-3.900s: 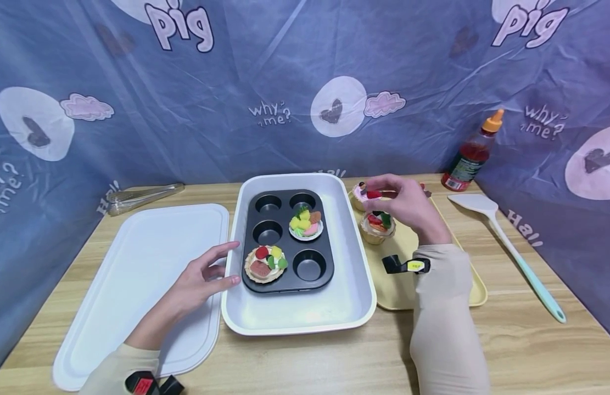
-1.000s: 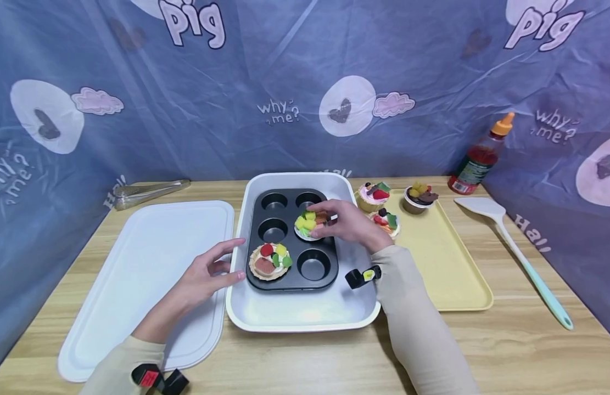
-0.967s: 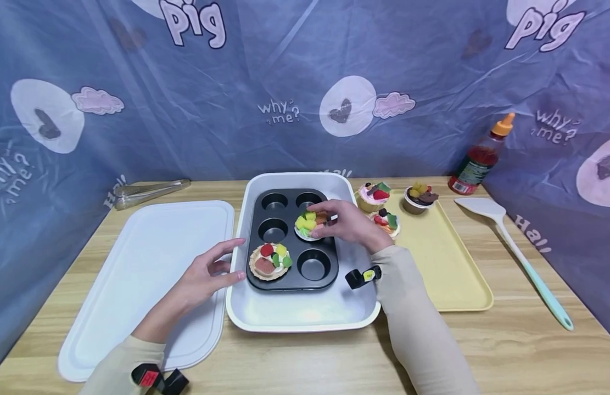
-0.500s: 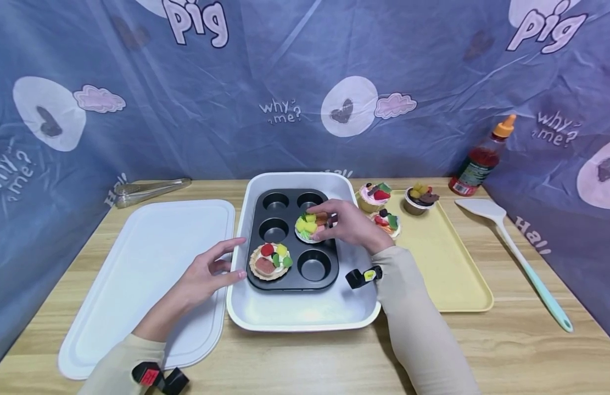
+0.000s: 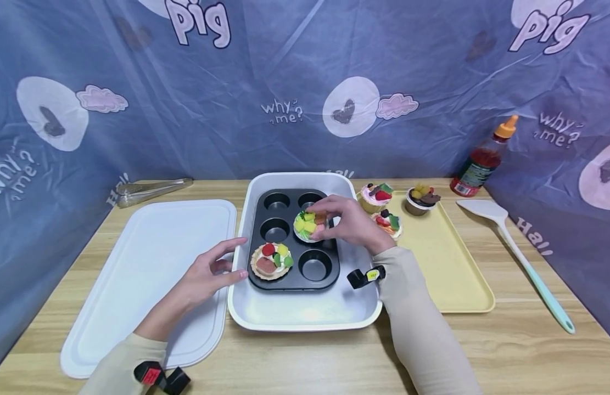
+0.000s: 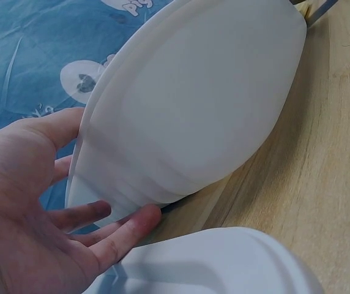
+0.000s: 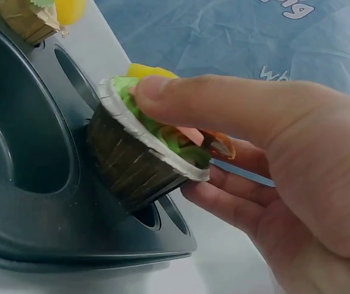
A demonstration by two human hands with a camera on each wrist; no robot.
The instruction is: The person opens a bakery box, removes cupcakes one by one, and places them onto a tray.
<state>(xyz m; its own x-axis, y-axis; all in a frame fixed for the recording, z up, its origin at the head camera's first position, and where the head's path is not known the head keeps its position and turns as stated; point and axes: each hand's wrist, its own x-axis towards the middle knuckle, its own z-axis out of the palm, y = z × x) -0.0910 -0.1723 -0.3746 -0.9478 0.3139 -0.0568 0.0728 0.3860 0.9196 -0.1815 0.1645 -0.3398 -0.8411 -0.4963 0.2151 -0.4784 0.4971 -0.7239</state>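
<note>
My right hand pinches a cupcake with yellow and green topping, at the middle right cup of the dark muffin pan. In the right wrist view the brown-cased cupcake tilts against the pan, partly out of its cup; thumb of the right hand on the topping. A fruit tart sits at the front left cup. My left hand touches the left wall of the white bin with spread fingers; the left wrist view shows the hand against the bin wall.
A white tray lies at left, metal tongs behind it. On the yellow tray stand a pink cupcake, a fruit cupcake and a chocolate one. Sauce bottle and spatula are at right.
Since the oldest frame my right hand has moved left from the yellow tray and taken hold of the cupcake in the pan. Lately the cupcake has shifted slightly. The left hand keeps its place.
</note>
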